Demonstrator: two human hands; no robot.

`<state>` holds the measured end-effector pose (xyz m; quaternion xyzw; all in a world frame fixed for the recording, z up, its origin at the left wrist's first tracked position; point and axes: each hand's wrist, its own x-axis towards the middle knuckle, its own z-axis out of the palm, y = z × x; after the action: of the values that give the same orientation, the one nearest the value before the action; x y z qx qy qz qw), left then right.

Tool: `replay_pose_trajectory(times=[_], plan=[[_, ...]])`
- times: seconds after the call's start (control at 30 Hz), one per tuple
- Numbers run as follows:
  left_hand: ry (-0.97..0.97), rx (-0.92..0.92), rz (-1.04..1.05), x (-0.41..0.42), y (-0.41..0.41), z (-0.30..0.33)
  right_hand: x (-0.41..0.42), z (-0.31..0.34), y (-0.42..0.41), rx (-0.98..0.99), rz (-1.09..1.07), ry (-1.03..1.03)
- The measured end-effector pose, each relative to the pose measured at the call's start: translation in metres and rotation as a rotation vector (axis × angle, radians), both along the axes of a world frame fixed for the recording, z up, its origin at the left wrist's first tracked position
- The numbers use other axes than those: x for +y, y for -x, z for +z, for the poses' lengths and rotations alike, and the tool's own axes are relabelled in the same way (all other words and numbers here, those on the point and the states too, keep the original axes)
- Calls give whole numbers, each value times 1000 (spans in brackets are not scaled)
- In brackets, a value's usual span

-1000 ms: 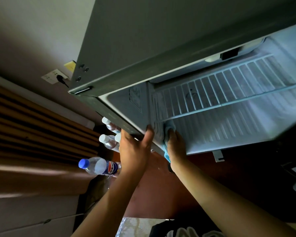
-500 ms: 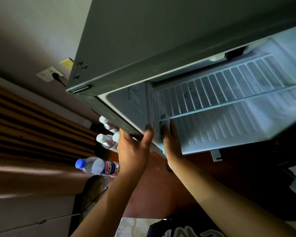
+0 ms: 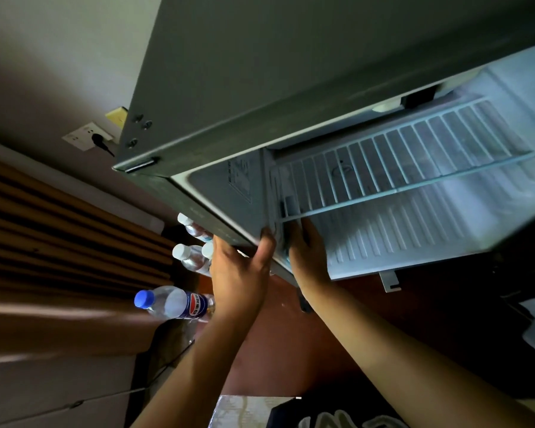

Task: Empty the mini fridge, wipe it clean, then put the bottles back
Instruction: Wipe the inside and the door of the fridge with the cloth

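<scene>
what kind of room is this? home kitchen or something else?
Probably a hotel or guest room, not a kitchen: a mini fridge standing open on the floor, small water bottles beside it, and a wood-slat wall panel below a wall socket.

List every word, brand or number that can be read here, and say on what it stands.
Clear plastic bottle with a blue cap: red, white and blue round logo; its lettering is too blurred to read.
Pale printed label on the grey mini fridge's inner side wall: too small to read.
Nothing else carries text.
</scene>
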<state>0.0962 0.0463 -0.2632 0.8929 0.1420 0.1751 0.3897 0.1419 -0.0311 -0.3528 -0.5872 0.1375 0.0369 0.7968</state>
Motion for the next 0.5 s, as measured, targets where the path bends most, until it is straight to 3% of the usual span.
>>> replay_pose_trajectory(times=[0.17,0.5], plan=[[10,-1,19,-1,0,0,-1,-2,-7,82,80,-144],[-8,41,23,-3,0,1,-8,-19,-4,264,81,-145]])
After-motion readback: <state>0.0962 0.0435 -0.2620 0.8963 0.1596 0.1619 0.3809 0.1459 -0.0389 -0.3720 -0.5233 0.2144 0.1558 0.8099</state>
